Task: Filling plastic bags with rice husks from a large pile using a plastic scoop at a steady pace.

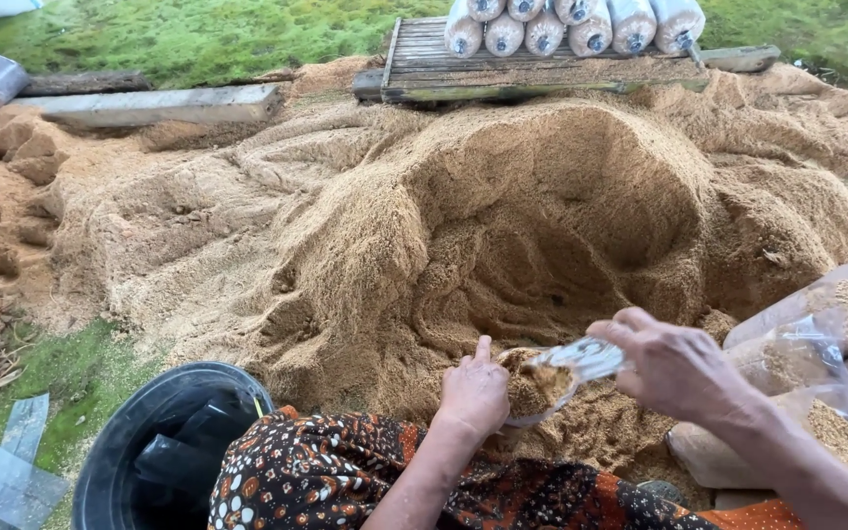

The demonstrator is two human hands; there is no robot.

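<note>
head view is showing my left hand (475, 391) pressing sawdust into a clear plastic bag (552, 378), fingers curled at its mouth, while my right hand (677, 369) is pinching the bag's rim open. the bag is sitting low against the sawdust pile (503, 226). i am judging it best to keep the rim held wide and pack firmly.

1. Clear plastic bag (552, 378) between the fingers (630, 329): thin, glossy, crinkled.
2. Sawdust heap (503, 236) beyond the fingers: coarse, matt, grainy.
3. Black bucket (139, 432) left of them: smooth plastic.
4. Pallet (503, 69): rough weathered wood.
</note>
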